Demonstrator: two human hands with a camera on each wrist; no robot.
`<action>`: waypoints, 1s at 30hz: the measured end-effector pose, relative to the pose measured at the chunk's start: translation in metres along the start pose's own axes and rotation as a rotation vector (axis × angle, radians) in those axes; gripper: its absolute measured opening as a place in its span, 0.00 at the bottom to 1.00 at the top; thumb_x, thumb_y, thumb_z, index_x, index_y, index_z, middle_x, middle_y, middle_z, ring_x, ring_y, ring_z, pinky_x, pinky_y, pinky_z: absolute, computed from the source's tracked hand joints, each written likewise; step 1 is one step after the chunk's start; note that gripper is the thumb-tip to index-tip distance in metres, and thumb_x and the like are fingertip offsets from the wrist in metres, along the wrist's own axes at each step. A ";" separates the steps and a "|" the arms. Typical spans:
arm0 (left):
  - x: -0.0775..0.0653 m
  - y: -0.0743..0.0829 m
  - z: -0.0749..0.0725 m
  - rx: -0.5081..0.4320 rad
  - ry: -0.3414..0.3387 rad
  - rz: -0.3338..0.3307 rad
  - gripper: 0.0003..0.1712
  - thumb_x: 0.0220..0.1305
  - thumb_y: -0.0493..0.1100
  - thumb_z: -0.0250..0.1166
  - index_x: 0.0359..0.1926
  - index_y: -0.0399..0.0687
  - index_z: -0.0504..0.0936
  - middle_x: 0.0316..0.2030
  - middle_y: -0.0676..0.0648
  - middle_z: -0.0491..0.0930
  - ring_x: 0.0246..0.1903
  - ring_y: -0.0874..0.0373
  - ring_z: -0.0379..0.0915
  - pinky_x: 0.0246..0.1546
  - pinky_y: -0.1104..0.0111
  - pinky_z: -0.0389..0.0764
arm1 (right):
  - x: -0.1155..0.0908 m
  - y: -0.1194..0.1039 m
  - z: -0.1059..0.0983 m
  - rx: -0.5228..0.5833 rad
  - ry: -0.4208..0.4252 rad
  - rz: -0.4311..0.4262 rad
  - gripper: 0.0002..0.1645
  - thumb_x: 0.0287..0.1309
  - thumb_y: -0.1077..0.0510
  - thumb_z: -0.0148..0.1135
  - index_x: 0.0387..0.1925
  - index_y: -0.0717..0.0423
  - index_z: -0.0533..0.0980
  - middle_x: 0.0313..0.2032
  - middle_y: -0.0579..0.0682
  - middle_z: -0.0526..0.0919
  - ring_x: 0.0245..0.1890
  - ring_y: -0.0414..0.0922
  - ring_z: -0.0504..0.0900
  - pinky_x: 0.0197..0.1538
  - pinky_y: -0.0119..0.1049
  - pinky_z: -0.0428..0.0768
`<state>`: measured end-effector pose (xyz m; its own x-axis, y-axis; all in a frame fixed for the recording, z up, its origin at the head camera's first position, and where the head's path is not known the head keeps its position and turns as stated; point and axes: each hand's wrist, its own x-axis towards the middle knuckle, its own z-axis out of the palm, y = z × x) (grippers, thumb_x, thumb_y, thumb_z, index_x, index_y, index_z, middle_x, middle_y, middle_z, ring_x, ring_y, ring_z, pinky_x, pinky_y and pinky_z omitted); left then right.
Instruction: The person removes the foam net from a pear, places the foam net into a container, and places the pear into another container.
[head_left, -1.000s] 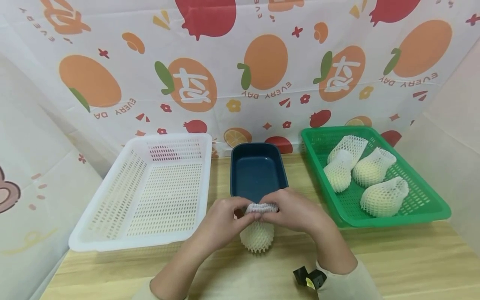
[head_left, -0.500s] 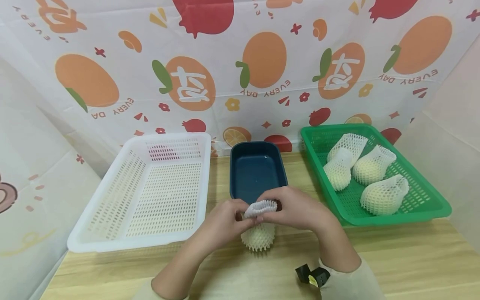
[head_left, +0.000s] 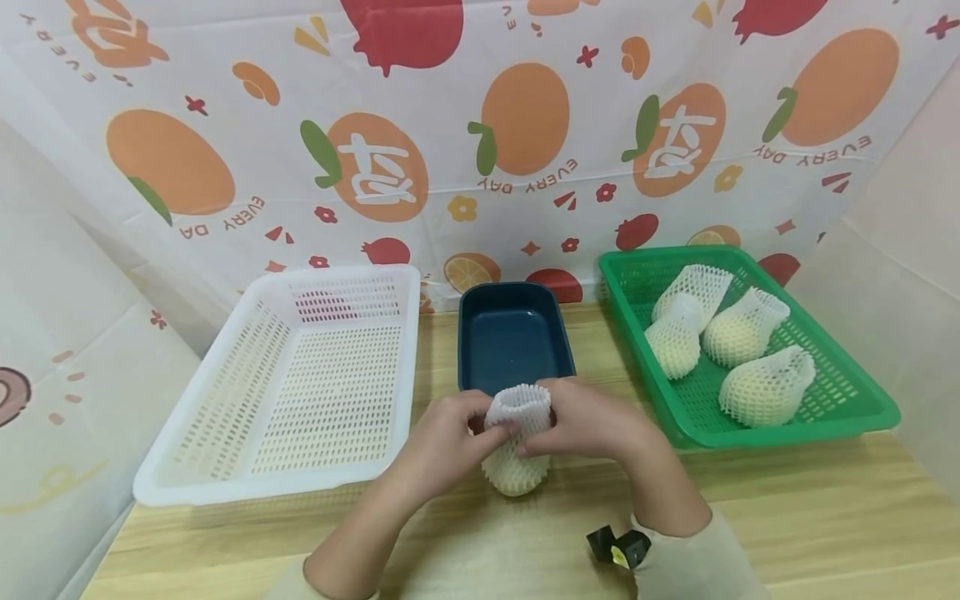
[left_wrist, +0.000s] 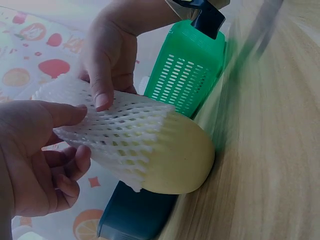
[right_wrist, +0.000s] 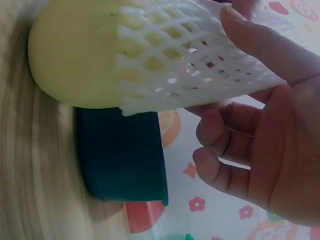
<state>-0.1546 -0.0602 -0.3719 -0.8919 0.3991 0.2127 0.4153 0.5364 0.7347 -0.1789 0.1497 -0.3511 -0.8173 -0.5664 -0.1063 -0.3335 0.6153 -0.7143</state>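
A pale yellow, smooth, rounded fruit (left_wrist: 187,157) stands on the table in front of the blue-green tray. Its upper part is inside a white foam net sleeve (head_left: 522,408), while its lower end shows bare in both wrist views. From the left, my left hand (head_left: 450,433) pinches the sleeve between thumb and fingers. My right hand (head_left: 592,423) grips the opposite side, its thumb (right_wrist: 255,37) along the net and the lower fingers loosely bent. The sleeve's open end points up above the fruit.
On the left stands a white perforated basket (head_left: 408,375). The blue-green tray (head_left: 513,337) is behind my hands. At right, a green basket (head_left: 825,412) holds several net-wrapped fruits (head_left: 767,387). A printed cloth (head_left: 450,133) hangs at the back of the wooden table (head_left: 480,550).
The sleeve's mouth has risen and widened from a bunched, folded rim to a taller upright tube between my hands. Both hands stay in nearly the same place; the baskets have not moved.
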 end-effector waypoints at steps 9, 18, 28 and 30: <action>0.000 0.002 0.003 -0.024 0.025 0.061 0.04 0.60 0.46 0.72 0.29 0.58 0.84 0.27 0.61 0.78 0.27 0.66 0.72 0.27 0.72 0.78 | 0.005 0.000 0.008 -0.027 0.014 -0.072 0.19 0.47 0.47 0.77 0.40 0.44 0.79 0.34 0.35 0.82 0.34 0.36 0.79 0.40 0.34 0.80; 0.000 0.004 0.002 -0.063 0.084 0.098 0.03 0.59 0.45 0.72 0.32 0.55 0.85 0.29 0.59 0.80 0.28 0.65 0.72 0.28 0.72 0.78 | 0.007 -0.002 0.007 -0.026 -0.002 -0.115 0.16 0.48 0.50 0.77 0.40 0.39 0.80 0.35 0.30 0.82 0.34 0.35 0.79 0.42 0.34 0.80; 0.001 0.004 0.001 -0.118 0.126 0.089 0.08 0.57 0.47 0.74 0.38 0.56 0.86 0.33 0.59 0.81 0.28 0.63 0.72 0.28 0.72 0.77 | 0.008 -0.002 0.009 -0.002 0.003 -0.045 0.17 0.50 0.49 0.75 0.43 0.42 0.81 0.38 0.35 0.84 0.36 0.37 0.80 0.43 0.36 0.81; 0.002 0.003 0.002 -0.106 0.114 0.078 0.10 0.55 0.47 0.75 0.38 0.55 0.85 0.33 0.58 0.80 0.28 0.63 0.71 0.27 0.72 0.76 | 0.008 -0.002 0.009 0.005 0.012 -0.016 0.17 0.51 0.48 0.75 0.43 0.42 0.81 0.37 0.36 0.85 0.35 0.38 0.80 0.43 0.37 0.81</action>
<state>-0.1545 -0.0563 -0.3709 -0.8749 0.3458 0.3391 0.4680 0.4234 0.7757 -0.1809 0.1388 -0.3571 -0.8177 -0.5691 -0.0863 -0.3442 0.6037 -0.7191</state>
